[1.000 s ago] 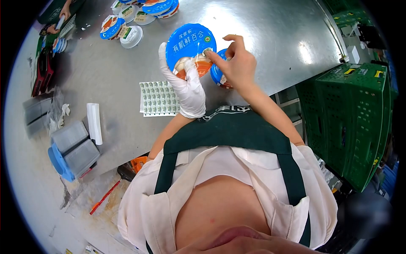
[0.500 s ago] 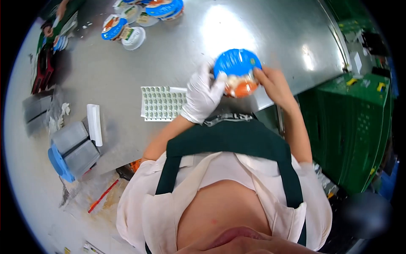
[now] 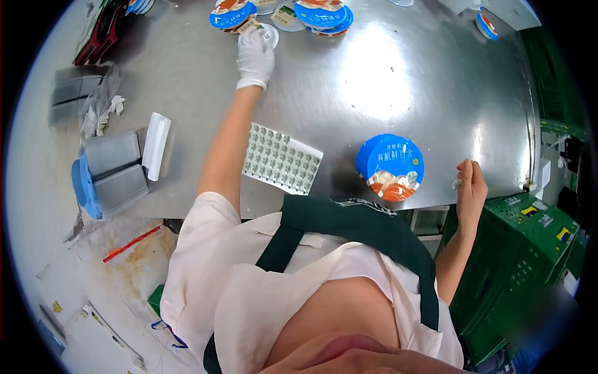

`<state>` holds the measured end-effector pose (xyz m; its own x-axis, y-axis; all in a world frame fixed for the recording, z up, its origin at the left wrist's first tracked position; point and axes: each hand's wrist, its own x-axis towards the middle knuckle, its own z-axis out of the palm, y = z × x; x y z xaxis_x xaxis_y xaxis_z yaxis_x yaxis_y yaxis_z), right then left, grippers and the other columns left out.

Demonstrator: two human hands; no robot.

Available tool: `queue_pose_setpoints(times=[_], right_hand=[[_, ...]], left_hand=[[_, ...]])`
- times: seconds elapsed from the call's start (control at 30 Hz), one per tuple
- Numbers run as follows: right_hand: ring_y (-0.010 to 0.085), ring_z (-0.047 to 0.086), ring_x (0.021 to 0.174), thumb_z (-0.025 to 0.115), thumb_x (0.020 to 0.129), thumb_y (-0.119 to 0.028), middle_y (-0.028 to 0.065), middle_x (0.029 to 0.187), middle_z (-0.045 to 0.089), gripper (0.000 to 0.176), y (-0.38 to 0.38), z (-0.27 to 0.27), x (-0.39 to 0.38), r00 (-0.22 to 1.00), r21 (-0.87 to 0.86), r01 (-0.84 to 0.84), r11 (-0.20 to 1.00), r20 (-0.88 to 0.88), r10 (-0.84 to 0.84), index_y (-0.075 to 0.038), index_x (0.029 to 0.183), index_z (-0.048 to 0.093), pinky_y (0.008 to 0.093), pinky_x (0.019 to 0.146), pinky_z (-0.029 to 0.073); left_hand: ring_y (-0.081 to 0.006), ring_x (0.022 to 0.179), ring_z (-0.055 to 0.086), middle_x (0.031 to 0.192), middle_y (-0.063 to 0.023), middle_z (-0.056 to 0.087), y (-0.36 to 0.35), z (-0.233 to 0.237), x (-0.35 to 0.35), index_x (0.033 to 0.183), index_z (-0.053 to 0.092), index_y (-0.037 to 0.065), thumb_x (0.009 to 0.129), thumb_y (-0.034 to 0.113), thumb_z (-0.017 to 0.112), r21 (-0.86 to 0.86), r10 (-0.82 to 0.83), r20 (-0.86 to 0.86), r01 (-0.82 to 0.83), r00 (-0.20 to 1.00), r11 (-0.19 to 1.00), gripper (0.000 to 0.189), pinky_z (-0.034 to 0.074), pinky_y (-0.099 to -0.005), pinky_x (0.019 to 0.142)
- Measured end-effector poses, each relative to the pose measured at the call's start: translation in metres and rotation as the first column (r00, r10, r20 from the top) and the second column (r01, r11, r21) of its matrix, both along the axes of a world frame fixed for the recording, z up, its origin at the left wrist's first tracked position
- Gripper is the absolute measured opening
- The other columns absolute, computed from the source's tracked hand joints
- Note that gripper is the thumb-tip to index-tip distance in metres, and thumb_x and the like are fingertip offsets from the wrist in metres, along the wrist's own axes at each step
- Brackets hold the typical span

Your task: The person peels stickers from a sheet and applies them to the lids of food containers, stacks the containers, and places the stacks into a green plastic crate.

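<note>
At the far side of the table, my left hand (image 3: 255, 61), in a white glove, has its fingers closed over the near-left side of a white round pack (image 3: 271, 35) with a pale label. Bare and half curled, my right hand (image 3: 471, 187) hovers by the table's near right edge. Between its fingers is a small greenish sticker (image 3: 456, 184). Left of that hand, a round blue pack (image 3: 390, 167) with bulbs pictured on it lies on the table, touched by neither hand. A sheet of small green stickers (image 3: 283, 159) lies below my left forearm.
More blue packs (image 3: 321, 14) lie piled beyond my left hand, with one blue pack (image 3: 486, 27) at the far right. Grey trays (image 3: 118, 165) and a white strip (image 3: 156, 146) are at the left. Green crates (image 3: 523, 230) stand beside the metal table (image 3: 324, 93).
Both hands have let go of the blue pack, which now lies on the table. My left hand has reached out to the pile; my right hand has moved right. The view has shifted.
</note>
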<state>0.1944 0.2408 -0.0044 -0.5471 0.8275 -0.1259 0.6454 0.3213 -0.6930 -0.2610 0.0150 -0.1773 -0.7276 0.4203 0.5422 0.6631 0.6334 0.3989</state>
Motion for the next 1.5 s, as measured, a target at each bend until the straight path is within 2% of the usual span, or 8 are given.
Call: queue_pose_setpoints(times=[0.53,0.8,0.83,0.87,0.97,1.17,1.2,1.5], right_hand=[[0.0087,0.046,0.06,0.061,0.096,-0.021,0.003,0.067,0.054,0.022,-0.009,0.0,-0.046,0.984,0.111,-0.13,0.985,0.135,0.115,0.001,0.091,0.06,0.0255,0.057,0.039],[0.0099,0.054,0.067,0.065,0.094,-0.014,0.0051,0.075,0.061,0.014,-0.022,0.023,-0.061,0.977,0.244,-0.188,0.951,-0.053,0.207,-0.001,0.096,0.062,0.0246,0.061,0.045],[0.0099,0.054,0.067,0.065,0.094,-0.014,0.0051,0.075,0.061,0.014,-0.024,0.025,-0.062,0.978,0.259,-0.176,0.95,-0.067,0.2,-0.001,0.096,0.062,0.0246,0.061,0.045],[0.01,0.054,0.067,0.065,0.093,-0.014,0.0051,0.076,0.062,0.013,-0.028,0.028,-0.063,0.966,0.261,-0.195,0.945,-0.114,0.231,-0.001,0.096,0.062,0.0246,0.062,0.045],[0.0103,0.055,0.068,0.065,0.092,-0.012,0.0047,0.074,0.062,0.012,-0.042,0.028,-0.067,0.933,0.157,-0.245,0.957,-0.231,0.277,-0.001,0.096,0.063,0.0248,0.062,0.046],[0.0178,0.054,0.051,0.068,0.089,-0.03,0.006,0.057,0.057,0.028,-0.087,0.038,-0.102,0.822,0.09,-0.492,0.866,-0.278,0.496,-0.002,0.086,0.064,0.0293,0.052,0.042],[0.018,0.055,0.052,0.068,0.089,-0.032,0.0063,0.058,0.058,0.031,-0.092,0.041,-0.103,0.826,0.093,-0.501,0.86,-0.245,0.508,-0.002,0.085,0.064,0.0296,0.052,0.043],[0.0166,0.054,0.053,0.069,0.088,-0.032,0.0076,0.058,0.057,0.033,-0.091,0.014,-0.078,0.796,-0.064,-0.573,0.817,-0.279,0.537,-0.001,0.076,0.064,0.0305,0.053,0.043]], left_hand=[[-0.0327,0.124,0.048,0.133,-0.0101,0.053,-0.024,0.021,0.024,0.124,0.06,0.012,0.08,0.038,0.07,-0.478,-0.314,0.028,0.289,0.949,0.83,0.052,0.04,-0.0441,0.104],[-0.0289,0.117,0.054,0.129,-0.0085,0.057,-0.019,0.02,0.016,0.12,0.062,0.015,0.08,0.041,0.07,-0.328,-0.267,0.141,0.299,0.953,0.896,0.048,0.046,-0.0442,0.097],[-0.0279,0.116,0.056,0.129,-0.0101,0.058,-0.016,0.025,0.018,0.123,0.06,0.013,0.085,0.043,0.066,0.366,-0.42,0.53,0.249,0.736,0.897,0.048,0.047,-0.0428,0.097],[-0.027,0.114,0.058,0.129,-0.0116,0.059,-0.015,0.029,0.023,0.125,0.059,0.011,0.089,0.045,0.062,0.798,-0.719,0.598,-0.177,0.354,0.576,0.05,0.049,-0.0413,0.096],[-0.0262,0.114,0.06,0.129,-0.015,0.059,-0.026,0.101,0.108,0.129,0.055,0.007,0.095,0.048,0.053,0.808,-0.919,0.378,-0.524,0.114,0.267,0.053,0.051,-0.04,0.097],[-0.0318,0.124,0.054,0.14,-0.0177,0.05,-0.018,0.132,0.208,0.142,0.041,0.011,0.093,0.062,0.046,0.887,-0.974,0.222,-0.407,-0.039,0.218,0.071,0.051,-0.0468,0.101],[-0.0337,0.128,0.051,0.142,-0.0183,0.047,-0.017,0.129,0.212,0.146,0.035,0.012,0.092,0.066,0.044,0.789,-0.987,0.061,-0.598,-0.15,0.14,0.077,0.051,-0.0483,0.1],[-0.0297,0.125,0.054,0.139,-0.017,0.05,-0.015,0.161,0.238,0.143,0.04,0.007,0.096,0.06,0.041,0.765,-0.896,0.408,-0.47,-0.177,0.441,0.07,0.049,-0.0428,0.102]])
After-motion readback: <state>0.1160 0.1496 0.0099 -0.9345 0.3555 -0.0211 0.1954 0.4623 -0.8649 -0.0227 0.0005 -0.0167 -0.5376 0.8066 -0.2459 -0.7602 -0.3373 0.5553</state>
